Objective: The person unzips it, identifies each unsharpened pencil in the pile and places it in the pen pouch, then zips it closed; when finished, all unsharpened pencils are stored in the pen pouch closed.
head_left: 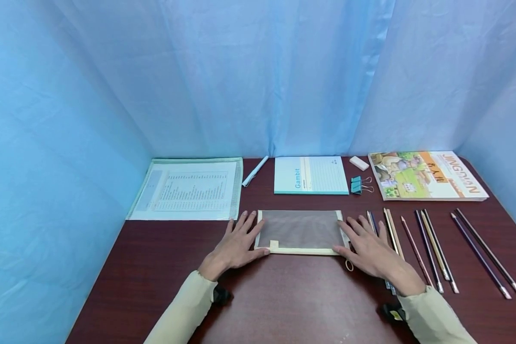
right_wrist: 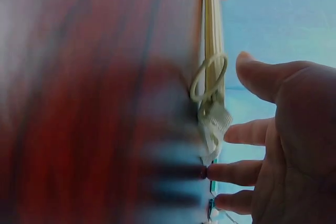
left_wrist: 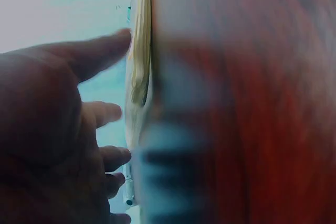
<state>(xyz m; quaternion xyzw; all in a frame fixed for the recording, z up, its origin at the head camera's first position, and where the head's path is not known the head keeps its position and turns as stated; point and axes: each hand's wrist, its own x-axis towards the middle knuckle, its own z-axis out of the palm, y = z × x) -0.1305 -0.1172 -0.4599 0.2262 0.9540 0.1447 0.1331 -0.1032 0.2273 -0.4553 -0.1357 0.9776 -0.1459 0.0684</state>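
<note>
Takes in a dark table (head_left: 155, 277) set with a document sleeve (head_left: 185, 188) toward ten o'clock, a picture book (head_left: 427, 176) toward two and a notebook (head_left: 311, 175) at twelve, counting from the see-through zip pouch (head_left: 301, 229) lying flat at the middle. Places that zip pouch squarely between both hands, with a long axis from nine to three and a zip strip (head_left: 305, 251) along the six o'clock side; favours neither hand as nearer, and turns on this even flanking of the two short ends. Has the left hand (head_left: 234, 246) near nine, spread wide with almost straight fingers, touching the short end with its fingertips and the zip strip with its thumb, toward eight. Has the right hand (head_left: 371, 251) near three, spread just as wide, reaching across some pencils (head_left: 416, 251), with its index finger touching or just beside the other short end and its thumb over the strip's corner toward four. In the right wrist view, seems to show a slim gap under that thumb; cannot tell how firmly any fingertip presses. Grips nothing in either hand, with no finger curled round cloth or zip. Ends, smallest, with a pull ring (head_left: 346, 266) toward four, sticking out from the corner beside the right thumb, free of any hold.
</note>
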